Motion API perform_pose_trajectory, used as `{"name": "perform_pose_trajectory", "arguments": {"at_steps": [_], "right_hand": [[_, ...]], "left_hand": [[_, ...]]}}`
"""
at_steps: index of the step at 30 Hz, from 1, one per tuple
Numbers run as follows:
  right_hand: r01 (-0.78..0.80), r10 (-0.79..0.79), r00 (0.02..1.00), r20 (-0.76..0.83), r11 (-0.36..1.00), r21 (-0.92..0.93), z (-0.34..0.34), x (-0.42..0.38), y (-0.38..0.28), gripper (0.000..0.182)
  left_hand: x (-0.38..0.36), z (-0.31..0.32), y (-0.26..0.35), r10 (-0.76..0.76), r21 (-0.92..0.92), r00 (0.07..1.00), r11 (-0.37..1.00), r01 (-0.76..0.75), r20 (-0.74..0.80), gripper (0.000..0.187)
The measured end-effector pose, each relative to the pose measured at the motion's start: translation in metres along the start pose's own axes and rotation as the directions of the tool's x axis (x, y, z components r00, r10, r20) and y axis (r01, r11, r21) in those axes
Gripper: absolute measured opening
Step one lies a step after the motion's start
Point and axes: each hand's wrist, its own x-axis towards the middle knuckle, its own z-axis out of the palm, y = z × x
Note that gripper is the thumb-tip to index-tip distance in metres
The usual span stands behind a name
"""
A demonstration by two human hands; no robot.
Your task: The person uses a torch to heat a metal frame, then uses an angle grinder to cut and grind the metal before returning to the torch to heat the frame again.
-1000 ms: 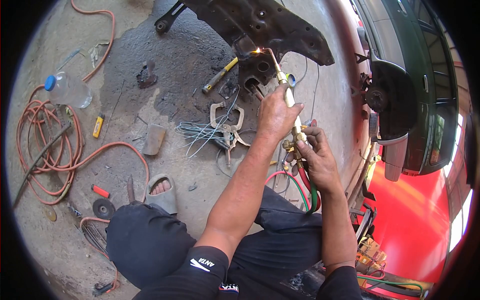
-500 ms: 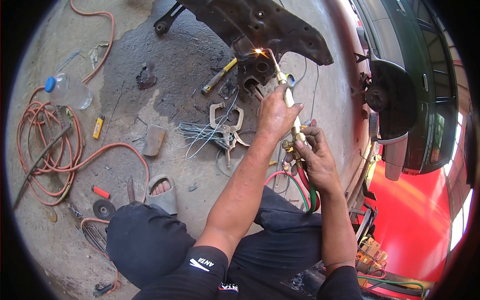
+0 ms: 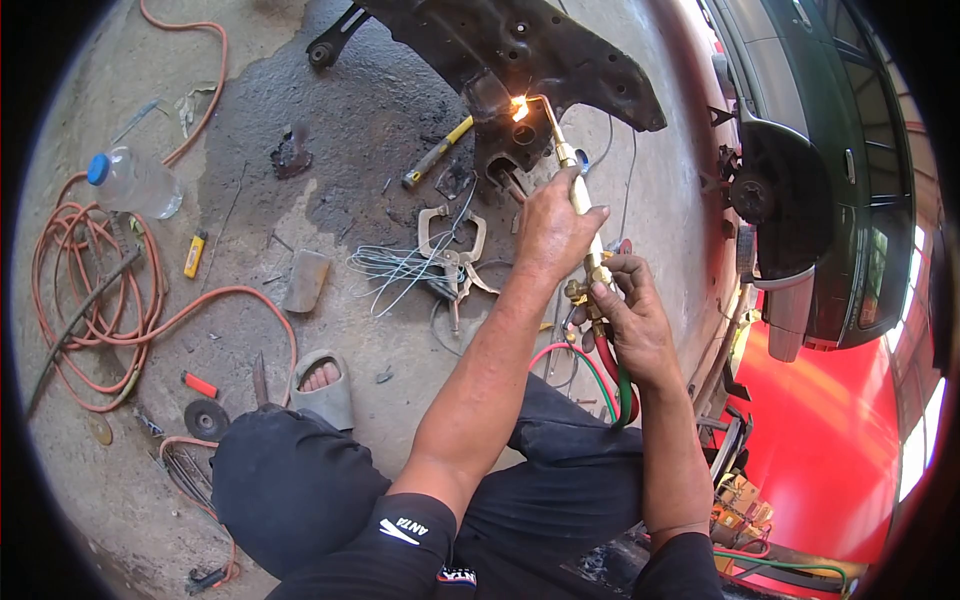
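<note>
My left hand (image 3: 558,228) is closed round the front of a brass gas torch (image 3: 597,252). At the torch's rear, by its valves, the fingers of my right hand (image 3: 637,325) grip the body. Red and green hoses (image 3: 603,360) run down from there. The bent tip points at a large dark metal car part (image 3: 590,65). A bright orange glow (image 3: 519,107) shows at that spot, beside a round hole. A hammer (image 3: 437,152) with a yellow and grey handle lies against the part.
A locking clamp (image 3: 453,262) and loose wire (image 3: 395,265) lie below the part. To the left are a coiled orange hose (image 3: 152,285), a water bottle (image 3: 145,185), a yellow lighter (image 3: 196,254) and a metal block (image 3: 307,281). A dark vehicle (image 3: 850,170) stands at right.
The glow at the torch tip has grown larger and spread downward on the metal. The tip has shifted very slightly; both hands keep their grip.
</note>
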Motion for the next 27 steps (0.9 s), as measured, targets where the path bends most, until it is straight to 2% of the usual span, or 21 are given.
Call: {"name": "perform_pose_trajectory", "arguments": {"at_steps": [8,14,27], "right_hand": [[-0.024,0.023,1.0,0.008,0.999,0.049,-0.0015,0.0015,0.0041,0.028],[-0.001,0.001,1.0,-0.001,1.0,0.031,-0.0009,0.001,0.0029,0.028],[-0.021,0.02,1.0,0.007,0.999,0.047,-0.0008,0.0013,0.0041,0.027]], "left_hand": [[-0.0018,-0.0045,0.004,-0.042,-0.002,0.999,0.999,0.042,0.018,0.066],[-0.0006,-0.0014,0.0035,-0.007,-0.012,1.0,1.0,0.007,0.0,0.066],[-0.0008,-0.0028,0.0009,-0.034,0.01,0.999,0.999,0.034,0.014,0.066]]}}
